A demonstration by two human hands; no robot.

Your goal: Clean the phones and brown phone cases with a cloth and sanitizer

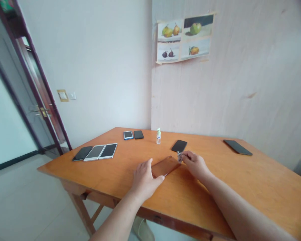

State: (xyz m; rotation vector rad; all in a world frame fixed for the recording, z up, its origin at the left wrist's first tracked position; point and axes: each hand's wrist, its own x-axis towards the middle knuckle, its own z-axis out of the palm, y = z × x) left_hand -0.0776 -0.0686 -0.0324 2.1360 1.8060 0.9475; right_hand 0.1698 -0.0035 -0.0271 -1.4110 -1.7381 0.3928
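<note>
A brown smartphone (166, 166) lies flat on the wooden table in front of me, a dark spot near its far end. My left hand (144, 179) grips its left end, thumb along the near edge and fingers at the far side. At the phone's right end, my right hand (192, 162) pinches a small crumpled white tissue or cloth (180, 157). Whether the tissue touches the phone I cannot tell. Just beyond it lies a black smartphone (179, 146), and a small clear pump bottle (158, 136) with a pale green top stands upright behind.
On the table's (130, 150) left side lie a dark phone (82, 153) and two white-framed phones (94, 152) side by side. A blue-edged phone (128, 135) and a black phone (138, 134) rest farther back. One dark tablet-like device (237, 147) sits at right. A wall borders the back.
</note>
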